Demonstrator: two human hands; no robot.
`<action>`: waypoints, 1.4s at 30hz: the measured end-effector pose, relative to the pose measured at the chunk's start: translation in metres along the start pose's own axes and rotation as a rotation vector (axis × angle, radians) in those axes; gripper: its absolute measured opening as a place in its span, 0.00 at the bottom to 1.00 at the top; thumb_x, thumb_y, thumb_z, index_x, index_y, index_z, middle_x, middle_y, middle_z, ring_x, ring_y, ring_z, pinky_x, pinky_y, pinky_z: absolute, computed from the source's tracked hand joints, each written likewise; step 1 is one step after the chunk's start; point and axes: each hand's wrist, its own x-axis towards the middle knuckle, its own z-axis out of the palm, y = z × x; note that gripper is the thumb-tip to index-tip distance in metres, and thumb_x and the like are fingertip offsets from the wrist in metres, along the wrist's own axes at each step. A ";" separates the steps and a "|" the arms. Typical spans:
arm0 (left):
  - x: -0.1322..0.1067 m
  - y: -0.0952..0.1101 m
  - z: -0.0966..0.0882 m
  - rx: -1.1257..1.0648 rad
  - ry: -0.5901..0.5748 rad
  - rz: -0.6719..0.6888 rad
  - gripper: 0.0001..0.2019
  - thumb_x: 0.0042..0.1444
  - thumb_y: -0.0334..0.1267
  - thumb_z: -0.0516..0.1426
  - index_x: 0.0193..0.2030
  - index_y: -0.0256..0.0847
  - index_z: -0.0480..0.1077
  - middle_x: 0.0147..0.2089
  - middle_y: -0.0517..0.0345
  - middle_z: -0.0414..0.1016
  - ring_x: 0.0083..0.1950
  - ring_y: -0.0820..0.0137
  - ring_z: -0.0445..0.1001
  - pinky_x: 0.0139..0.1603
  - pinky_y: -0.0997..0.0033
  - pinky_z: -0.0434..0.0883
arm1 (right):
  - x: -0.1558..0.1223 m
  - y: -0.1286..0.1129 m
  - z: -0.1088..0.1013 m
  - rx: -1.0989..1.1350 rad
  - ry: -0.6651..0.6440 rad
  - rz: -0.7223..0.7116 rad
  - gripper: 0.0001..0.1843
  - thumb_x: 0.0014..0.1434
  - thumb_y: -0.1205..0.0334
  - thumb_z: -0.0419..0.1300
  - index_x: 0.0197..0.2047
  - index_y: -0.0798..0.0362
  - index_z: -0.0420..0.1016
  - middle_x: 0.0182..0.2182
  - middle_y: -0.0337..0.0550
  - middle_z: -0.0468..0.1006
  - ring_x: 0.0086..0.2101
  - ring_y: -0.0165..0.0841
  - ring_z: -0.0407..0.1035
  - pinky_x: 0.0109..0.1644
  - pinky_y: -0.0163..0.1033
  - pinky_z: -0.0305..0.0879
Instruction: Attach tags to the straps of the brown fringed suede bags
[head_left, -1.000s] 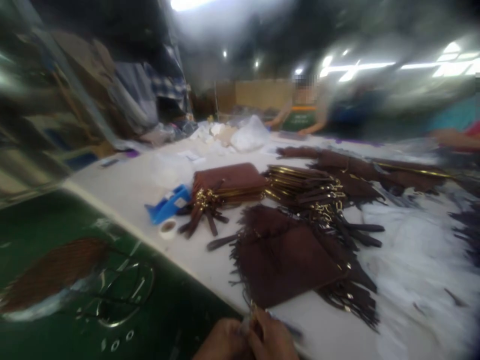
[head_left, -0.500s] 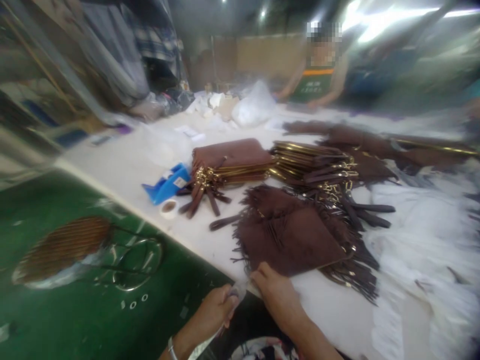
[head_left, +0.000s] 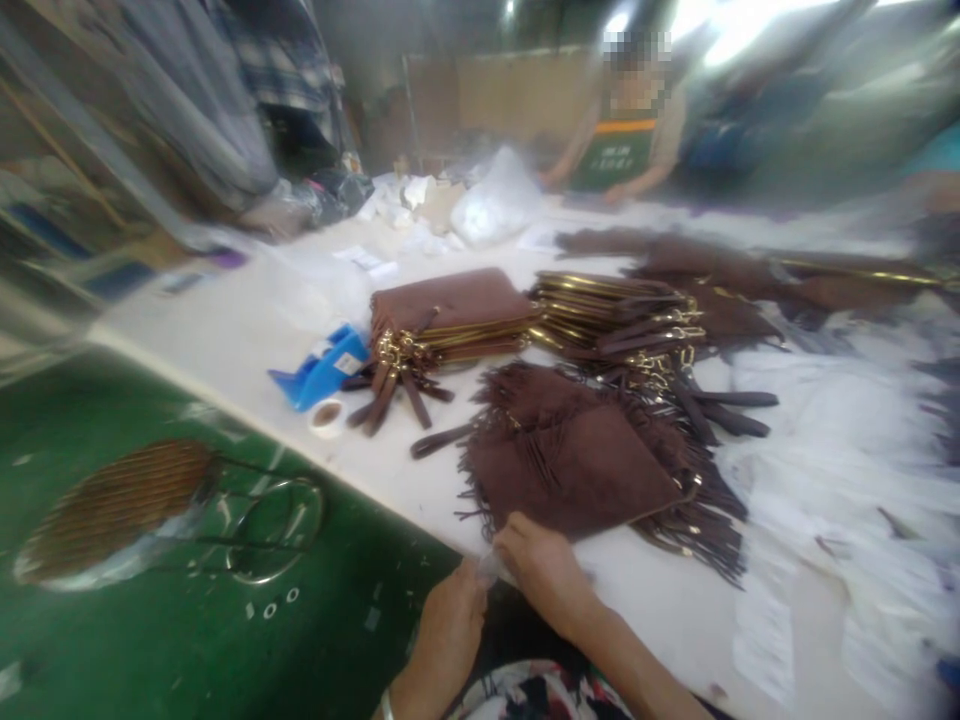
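At the table's front edge, my left hand (head_left: 452,612) is closed, its fingertips pinching a small piece of clear plastic (head_left: 489,570). My right hand (head_left: 546,572) is bent close beside it, fingers pressed together at the other end of the plastic; their tips are partly hidden. Just beyond the right hand lies a flat dark brown fringed bag (head_left: 577,470), with more fringe spread under its right side. A brown wrist strap (head_left: 442,440) sticks out to its left.
Behind are a stack of brown pouches (head_left: 457,300) and a gold-zipped pile (head_left: 607,310). A blue tape dispenser (head_left: 322,365) and tape roll (head_left: 327,417) stand left. White cloth (head_left: 847,480) covers the right. A stool (head_left: 120,505) is on the green floor. A person (head_left: 619,155) works opposite.
My left hand has moved up and right, closer to my right hand, and the clear plastic now spans between them. The view has shifted slightly; the bags lie as before.
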 end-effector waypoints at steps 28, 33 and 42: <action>0.002 0.011 -0.009 -0.990 -0.048 -0.455 0.17 0.48 0.47 0.66 0.32 0.36 0.68 0.25 0.56 0.75 0.24 0.74 0.69 0.24 0.77 0.60 | -0.031 -0.036 0.014 -0.134 0.155 0.170 0.15 0.60 0.76 0.50 0.48 0.54 0.69 0.39 0.49 0.73 0.38 0.39 0.69 0.41 0.41 0.66; -0.003 0.008 -0.004 -0.959 -0.016 -0.439 0.15 0.49 0.43 0.65 0.33 0.33 0.70 0.24 0.56 0.74 0.23 0.75 0.68 0.25 0.77 0.62 | -0.066 -0.047 0.034 0.507 0.189 0.349 0.11 0.65 0.65 0.49 0.46 0.51 0.70 0.39 0.46 0.76 0.38 0.36 0.72 0.44 0.39 0.68; -0.007 0.011 0.008 -0.822 0.062 -0.397 0.12 0.51 0.45 0.60 0.32 0.38 0.66 0.20 0.61 0.70 0.18 0.75 0.65 0.20 0.78 0.59 | -0.053 -0.049 0.056 1.012 0.233 0.608 0.10 0.58 0.55 0.56 0.31 0.53 0.70 0.23 0.37 0.74 0.25 0.31 0.67 0.30 0.34 0.61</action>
